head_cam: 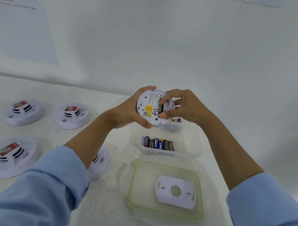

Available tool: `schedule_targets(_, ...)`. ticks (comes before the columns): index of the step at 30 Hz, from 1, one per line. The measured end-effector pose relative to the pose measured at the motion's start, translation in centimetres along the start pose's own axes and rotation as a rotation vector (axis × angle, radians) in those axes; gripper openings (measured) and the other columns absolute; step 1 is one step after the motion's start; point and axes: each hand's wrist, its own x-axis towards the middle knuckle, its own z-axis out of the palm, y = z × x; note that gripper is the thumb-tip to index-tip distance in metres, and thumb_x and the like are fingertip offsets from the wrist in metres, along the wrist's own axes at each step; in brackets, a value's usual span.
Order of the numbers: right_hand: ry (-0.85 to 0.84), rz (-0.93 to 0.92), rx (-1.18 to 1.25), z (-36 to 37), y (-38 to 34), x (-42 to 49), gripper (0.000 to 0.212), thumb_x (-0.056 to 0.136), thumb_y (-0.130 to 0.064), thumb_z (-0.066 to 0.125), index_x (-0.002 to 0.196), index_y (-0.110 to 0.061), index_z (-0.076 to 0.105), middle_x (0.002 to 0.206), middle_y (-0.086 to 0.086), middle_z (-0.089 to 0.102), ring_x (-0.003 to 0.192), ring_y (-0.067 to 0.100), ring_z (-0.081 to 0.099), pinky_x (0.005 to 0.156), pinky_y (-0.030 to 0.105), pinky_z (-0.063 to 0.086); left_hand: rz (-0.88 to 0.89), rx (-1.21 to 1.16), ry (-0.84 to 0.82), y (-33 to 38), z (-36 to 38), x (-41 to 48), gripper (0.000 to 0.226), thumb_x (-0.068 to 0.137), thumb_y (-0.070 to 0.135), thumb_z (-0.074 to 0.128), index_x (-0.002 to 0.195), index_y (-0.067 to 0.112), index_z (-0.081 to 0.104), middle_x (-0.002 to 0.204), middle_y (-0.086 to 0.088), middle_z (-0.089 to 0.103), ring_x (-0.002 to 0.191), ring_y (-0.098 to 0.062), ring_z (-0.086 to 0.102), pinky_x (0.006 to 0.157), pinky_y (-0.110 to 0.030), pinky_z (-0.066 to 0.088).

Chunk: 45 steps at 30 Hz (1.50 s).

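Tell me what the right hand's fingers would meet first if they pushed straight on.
Probably the battery in the back of the smoke detector that the left hand grips; the right hand seems to be pinching it.

My left hand [129, 110]: raised, fingers curled in a grip. My right hand [185, 108]: just beside it, thumb and forefinger pinching; forearms bare.
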Motion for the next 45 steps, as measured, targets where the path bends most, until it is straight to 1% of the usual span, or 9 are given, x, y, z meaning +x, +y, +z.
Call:
schedule_targets(5,0.151,0.108,0.168,-1.5,2.1,1.7,0.023,0.083,-0.006,0.064,0.102,-0.017,0.066,0.089,-0.003,0.064,0.085,0.011,0.059,0.074,0.023,0.047,-0.012,0.003,0.051,0.0,-1.0,0.3,0.101,0.05,-0.013,0.069,0.132,0.03,0.03,0.125,0.004,0.046,0.111,-0.014,0.052,0.078,-0.026,0.054)
schedule_targets(10,-0.005,0.308,-0.286,-1.3,5.4,4.3,0.039,0.076,-0.002,0.071,0.114,-0.007,0.064,0.087,0.004,0.061,0.08,0.015,0.054,0.06,0.012,0.036,-0.027,0.006,0.075,-0.3,-2.1,0.8,0.1,0.051,-0.013,0.069,0.132,0.031,0.03,0.125,0.006,0.046,0.109,-0.012,0.054,0.076,-0.023,0.053)
schedule_targets(13,-0.161,0.337,-0.465,-0.2,6.0,5.5,0.015,0.076,-0.012,0.074,0.087,-0.013,0.064,0.085,-0.002,0.055,0.079,0.016,0.05,0.057,0.013,0.033,-0.037,0.012,0.061,-0.4,-2.4,1.3,0.101,0.051,-0.012,0.069,0.134,0.029,0.029,0.126,0.005,0.045,0.111,-0.013,0.053,0.078,-0.024,0.053)
schedule_targets(15,-0.223,0.351,-0.548,0.4,6.7,6.4,0.033,0.078,-0.015,0.072,0.062,-0.025,0.045,0.069,-0.005,0.049,0.064,0.016,0.05,0.057,0.021,0.039,-0.046,0.01,0.054,-0.6,-2.4,1.6,0.101,0.051,-0.012,0.069,0.134,0.029,0.028,0.126,0.004,0.045,0.111,-0.013,0.053,0.079,-0.025,0.053)
schedule_targets(20,-0.276,0.372,-0.648,1.4,7.7,7.4,0.041,0.081,-0.011,0.063,0.058,-0.027,0.033,0.062,-0.001,0.046,0.055,0.019,0.049,0.059,0.027,0.044,-0.056,0.002,0.048,-1.0,-2.7,2.1,0.1,0.051,-0.011,0.07,0.132,0.031,0.029,0.126,0.003,0.045,0.114,-0.017,0.051,0.08,-0.026,0.053)
schedule_targets(26,-0.226,0.304,-0.547,0.9,7.6,7.3,0.021,0.073,-0.016,0.074,0.066,-0.016,0.055,0.062,-0.003,0.052,0.057,0.015,0.049,0.059,0.027,0.043,-0.059,0.018,0.042,-1.3,-2.8,2.2,0.098,0.051,-0.009,0.071,0.132,0.029,0.03,0.128,0.003,0.044,0.117,-0.02,0.049,0.082,-0.026,0.053)
schedule_targets(34,0.28,0.162,0.258,-2.8,2.8,2.9,0.038,0.057,-0.002,0.084,0.08,-0.011,0.055,0.073,0.002,0.064,0.057,0.004,0.06,0.06,0.017,0.052,-0.04,-0.004,0.023,-1.0,-2.2,1.5,0.1,0.05,-0.012,0.07,0.132,0.03,0.03,0.129,0.001,0.043,0.117,-0.019,0.049,0.081,-0.027,0.053)
schedule_targets(42,0.135,0.016,-0.243,-0.4,-0.3,0.6,0.046,0.055,-0.011,0.087,0.091,-0.006,0.059,0.075,-0.005,0.054,0.058,0.008,0.045,0.051,0.013,0.038,-0.011,-0.004,0.025,-0.1,-0.7,0.5,0.101,0.048,-0.013,0.07,0.131,0.03,0.031,0.124,0.003,0.046,0.112,-0.017,0.053,0.078,-0.028,0.055)
schedule_targets(45,0.109,0.0,-0.297,-0.1,-0.6,-0.2,0.043,0.06,-0.016,0.085,0.097,-0.012,0.062,0.087,-0.004,0.053,0.064,0.01,0.044,0.061,0.03,0.043,0.001,-0.008,0.037,-0.1,-0.3,-0.2,0.1,0.048,-0.014,0.069,0.13,0.029,0.032,0.122,0.002,0.046,0.11,-0.016,0.053,0.077,-0.027,0.055)
